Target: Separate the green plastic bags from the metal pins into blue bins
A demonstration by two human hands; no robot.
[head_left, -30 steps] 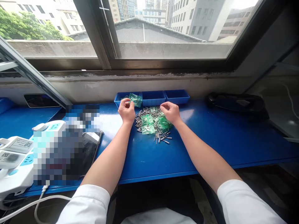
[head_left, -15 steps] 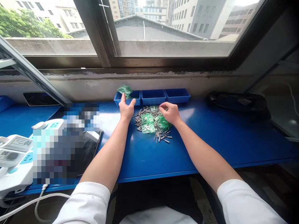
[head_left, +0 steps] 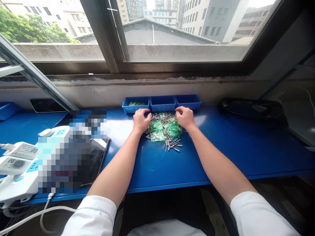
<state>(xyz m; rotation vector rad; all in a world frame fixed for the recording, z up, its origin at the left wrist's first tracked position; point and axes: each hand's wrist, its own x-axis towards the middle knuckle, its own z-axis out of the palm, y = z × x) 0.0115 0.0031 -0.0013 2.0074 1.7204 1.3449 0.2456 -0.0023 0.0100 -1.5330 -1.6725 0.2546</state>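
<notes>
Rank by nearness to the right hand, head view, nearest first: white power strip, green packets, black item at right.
1. Green packets: beside the right hand, leftward.
2. Black item: off to the right.
3. White power strip: far left.

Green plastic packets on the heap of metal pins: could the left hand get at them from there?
Probably yes: the left hand is just beside the green plastic packets, which lie on top of the metal pins, and nothing visible blocks the way.
</notes>
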